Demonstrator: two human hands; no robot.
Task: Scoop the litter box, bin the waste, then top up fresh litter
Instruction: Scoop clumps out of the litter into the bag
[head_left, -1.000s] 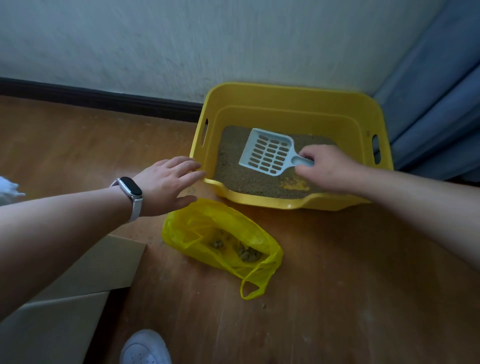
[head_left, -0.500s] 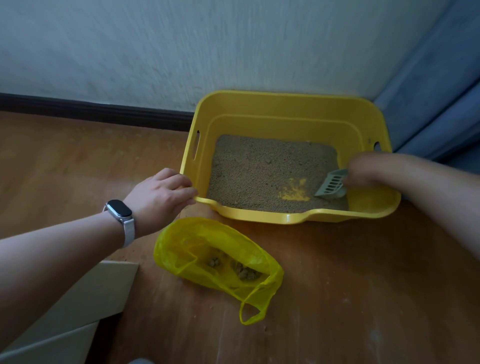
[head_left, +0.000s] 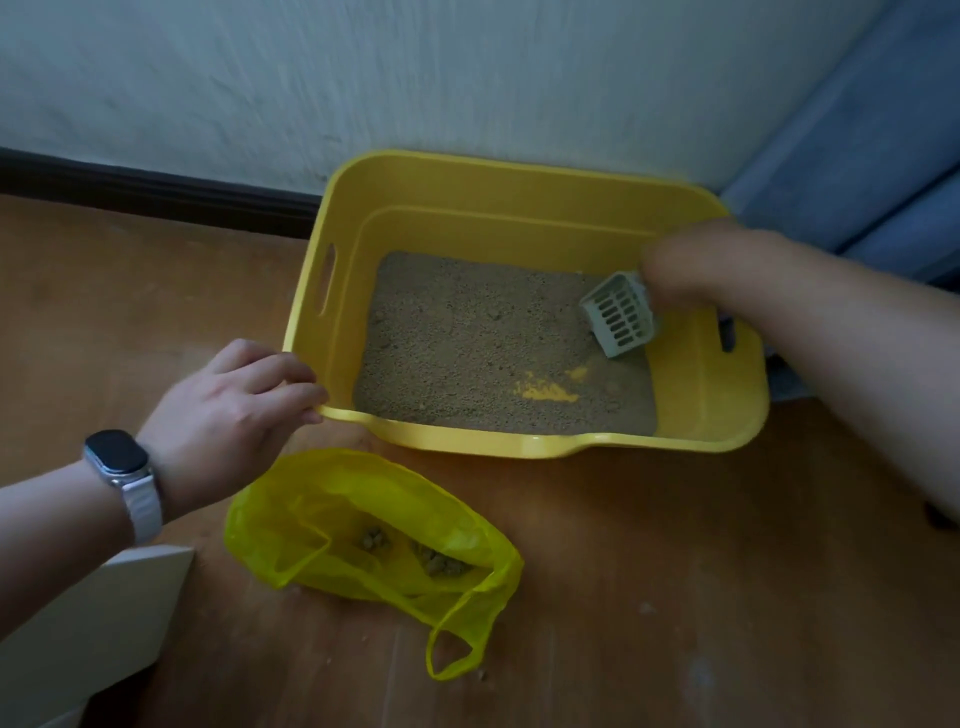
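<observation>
By the left edge, the left hand (head_left: 228, 415) lies against the near-left corner of the box (head_left: 519, 234), fingers bent onto the rim; I cannot tell whether they pinch it or only touch. Just below, on the floor, the bag (head_left: 332, 493) lies open with a few clumps inside. Litter (head_left: 467, 338) covers the box floor, bar a bare yellow patch near the front. By the right wall the scoop (head_left: 621, 317) tilts blade-down, tip at the litter, gripped by the right hand (head_left: 691, 270). Scooping looks underway: best to steady the box, slide the blade low under a clump, lift, shake gently so clean grains sift out, then carry it level to the bag. Blur smears the right hand, which hides the handle; whether the scoop holds anything is unclear, and no fresh litter supply shows
</observation>
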